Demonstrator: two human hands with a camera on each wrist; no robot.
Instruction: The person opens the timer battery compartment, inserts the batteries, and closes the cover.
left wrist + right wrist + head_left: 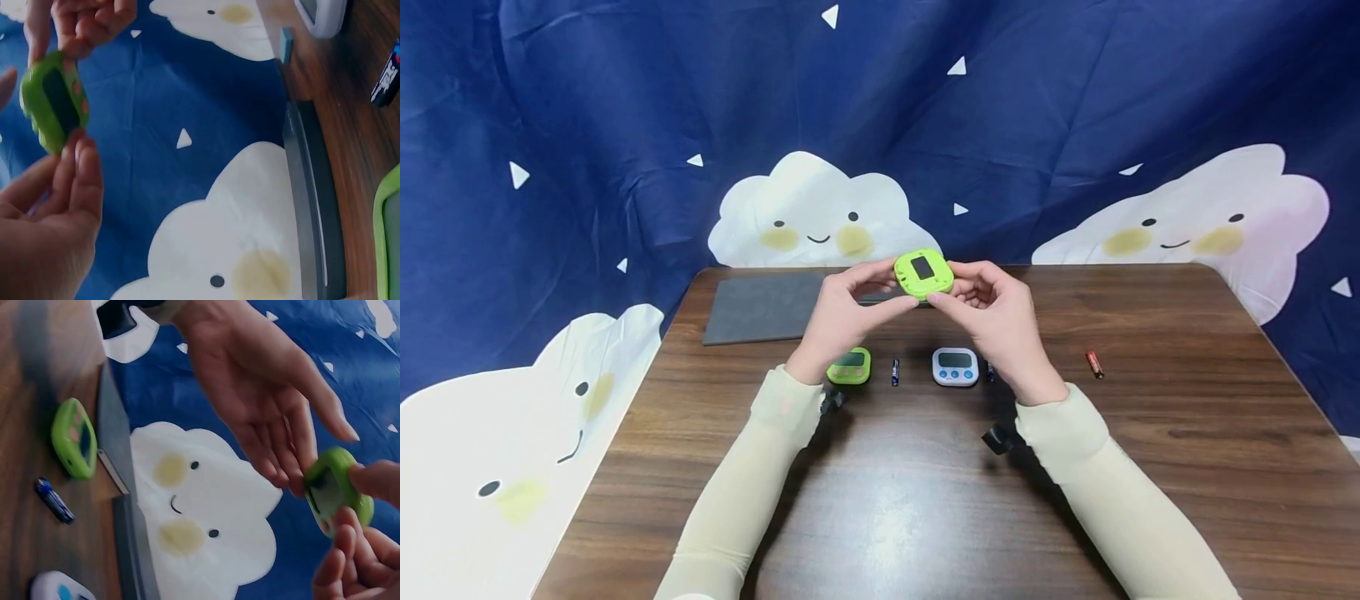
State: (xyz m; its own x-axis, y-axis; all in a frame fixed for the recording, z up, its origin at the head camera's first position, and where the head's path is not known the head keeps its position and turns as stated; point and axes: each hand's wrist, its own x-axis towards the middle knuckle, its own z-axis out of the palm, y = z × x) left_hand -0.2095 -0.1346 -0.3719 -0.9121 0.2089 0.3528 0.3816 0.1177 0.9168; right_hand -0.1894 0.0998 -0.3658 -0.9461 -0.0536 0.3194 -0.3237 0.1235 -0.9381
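Note:
A green digital timer (922,275) is raised above the table between both hands, its back with a dark rectangle turned toward the head camera. In the left wrist view, the screen and pink buttons of this timer (61,100) show. My right hand (1000,321) pinches its right side, thumb (378,481) on one face and fingertips on the other. Fingertips of my left hand (850,308) touch the opposite edge. The thumb (337,422) of that hand stands slightly apart from the timer, its fingers loosely extended.
Another green timer (849,367) and a white timer (955,367) lie on the wooden table (1187,467). Near them are a blue battery (895,372) and a dark battery (990,372). A red battery (1094,364) lies right. A grey flat panel (763,308) sits at the back left.

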